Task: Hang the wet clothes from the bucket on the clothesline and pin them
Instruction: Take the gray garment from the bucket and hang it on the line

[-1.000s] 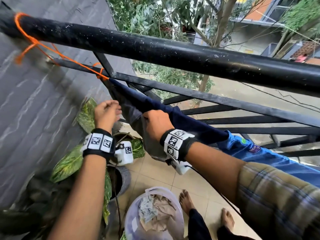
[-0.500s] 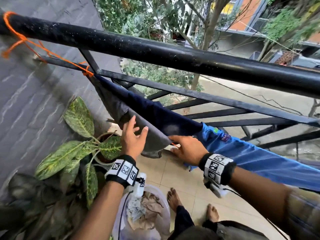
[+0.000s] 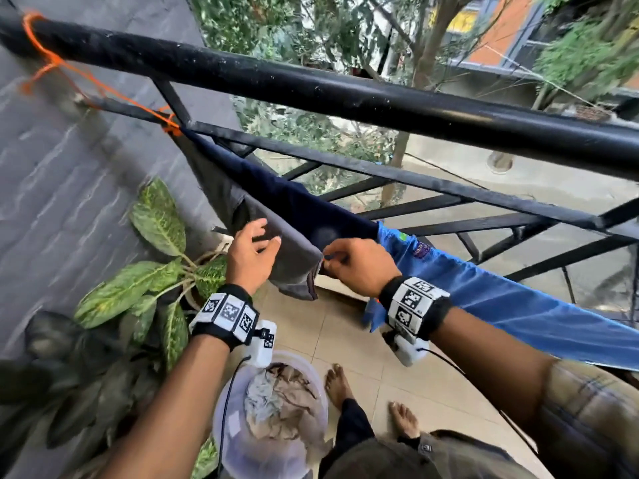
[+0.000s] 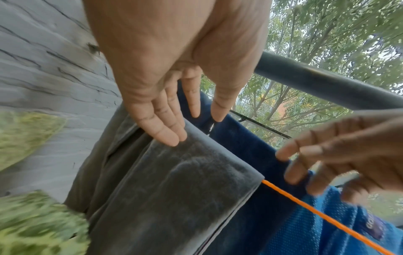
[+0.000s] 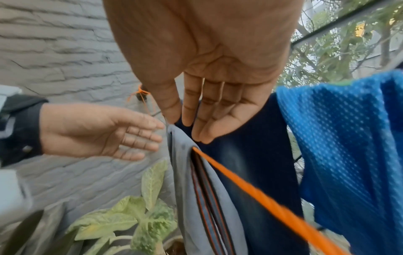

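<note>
An orange clothesline [image 3: 103, 88] runs from the railing knot down to the right. Over it hangs a folded garment, grey [image 3: 290, 271] on my side and navy [image 3: 294, 209] behind. A blue mesh garment [image 3: 518, 305] hangs on the line just to its right. My left hand [image 3: 252, 257] is spread, its straight fingertips [image 4: 170, 138] at the grey fold. My right hand [image 3: 352, 267] lies with straight fingers [image 5: 207, 120] on the navy cloth, where the line [image 5: 250, 189] comes out of the fold. The pale bucket [image 3: 224, 426] below holds crumpled clothes [image 3: 276, 402]. No pins are visible.
A thick black railing [image 3: 345, 98] with thinner bars crosses in front of me. A grey stone wall [image 3: 69, 184] closes the left side. A potted plant with speckled leaves [image 3: 155, 229] stands under the cloth. My bare feet [image 3: 337, 385] are on tiles beside the bucket.
Both hands dropped from the top of the line to the garment's right edge. The left hand went from curled to spread, and the right hand moved left onto the navy cloth.
</note>
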